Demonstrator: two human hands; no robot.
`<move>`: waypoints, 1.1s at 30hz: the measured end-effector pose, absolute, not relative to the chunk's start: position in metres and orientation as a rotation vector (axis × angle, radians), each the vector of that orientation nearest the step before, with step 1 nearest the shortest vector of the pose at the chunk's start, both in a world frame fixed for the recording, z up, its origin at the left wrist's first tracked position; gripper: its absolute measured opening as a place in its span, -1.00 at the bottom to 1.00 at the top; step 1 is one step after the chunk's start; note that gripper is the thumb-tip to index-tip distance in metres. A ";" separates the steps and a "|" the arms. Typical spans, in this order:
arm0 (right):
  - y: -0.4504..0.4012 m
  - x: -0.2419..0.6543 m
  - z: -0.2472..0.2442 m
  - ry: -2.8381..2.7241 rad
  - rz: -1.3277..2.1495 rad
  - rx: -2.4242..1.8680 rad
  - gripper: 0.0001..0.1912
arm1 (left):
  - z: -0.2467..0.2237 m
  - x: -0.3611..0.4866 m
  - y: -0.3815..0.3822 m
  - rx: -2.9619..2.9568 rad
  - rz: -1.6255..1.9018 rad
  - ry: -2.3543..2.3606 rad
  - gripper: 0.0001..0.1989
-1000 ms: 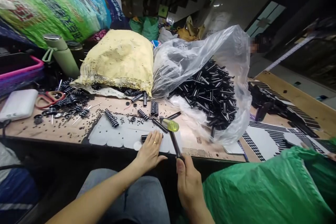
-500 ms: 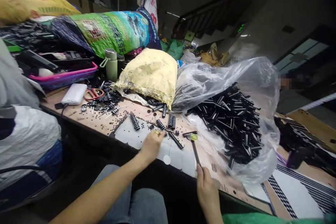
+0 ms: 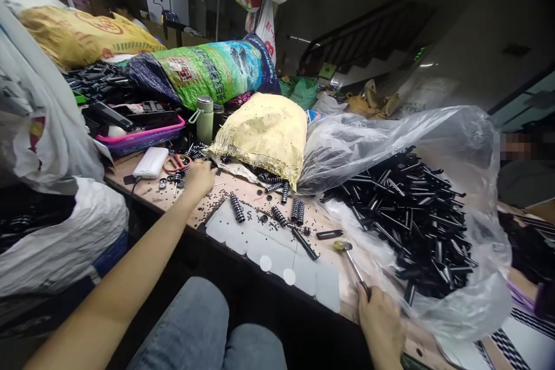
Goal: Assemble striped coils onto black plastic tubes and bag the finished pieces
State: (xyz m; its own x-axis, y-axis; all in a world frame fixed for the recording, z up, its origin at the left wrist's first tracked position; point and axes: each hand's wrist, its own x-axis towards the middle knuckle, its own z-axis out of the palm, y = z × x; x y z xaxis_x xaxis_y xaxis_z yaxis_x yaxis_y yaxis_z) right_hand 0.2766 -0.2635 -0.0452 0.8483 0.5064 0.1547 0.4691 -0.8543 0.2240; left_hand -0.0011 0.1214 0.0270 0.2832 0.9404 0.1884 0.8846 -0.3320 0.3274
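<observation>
My right hand [image 3: 380,322] is closed round the dark handle of a small hammer [image 3: 356,266], whose yellowish head [image 3: 342,246] points away from me near the table's front edge. Far to the left, my left hand [image 3: 200,179] is at a heap of small black-and-white ribbed parts and thin pins beside orange-handled scissors [image 3: 177,163]. Its fingers are curled in, and whatever they hold is hidden. Between the hands, black ribbed rollers [image 3: 236,207] lie on and around a pale sheet [image 3: 234,231]. A black channel-shaped strip [image 3: 306,244] and a shorter black piece [image 3: 329,235] lie near the hammer.
A clear plastic bag [image 3: 485,231] spills many black strips [image 3: 425,219] at the right. Behind stand a yellowish sack [image 3: 264,130], a green bottle [image 3: 204,121] and a pink-rimmed basket [image 3: 139,134]. A white power bank [image 3: 151,162] lies at the left. Tiny black bits cover the tabletop.
My left hand has moved from the rollers in the middle to the heap at the left. My right hand still grips the hammer, now drawn back to the right. The view has shifted.
</observation>
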 end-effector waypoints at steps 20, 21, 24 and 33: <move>-0.261 0.285 -0.088 0.817 0.586 3.118 -0.49 | -0.019 0.103 0.229 2.378 0.212 1.617 -0.67; -0.257 0.283 -0.084 0.841 0.588 3.131 -0.50 | -0.019 0.100 0.218 2.396 0.244 1.610 -0.64; -0.231 0.282 -0.063 1.104 0.587 3.149 -0.59 | -0.011 0.084 0.168 2.471 0.431 1.455 -0.59; -0.145 0.309 -0.020 1.804 -0.253 3.278 -0.81 | -0.012 0.077 0.012 2.229 0.409 0.665 -0.86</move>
State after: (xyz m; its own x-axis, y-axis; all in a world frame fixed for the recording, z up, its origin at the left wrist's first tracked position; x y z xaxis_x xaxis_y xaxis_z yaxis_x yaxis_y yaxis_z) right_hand 0.3089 -0.1449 -0.0204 0.5705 0.8041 0.1673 0.7269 -0.3994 -0.5587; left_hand 0.0771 0.0115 -0.0123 0.8131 0.5764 0.0816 0.3327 -0.5751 0.7474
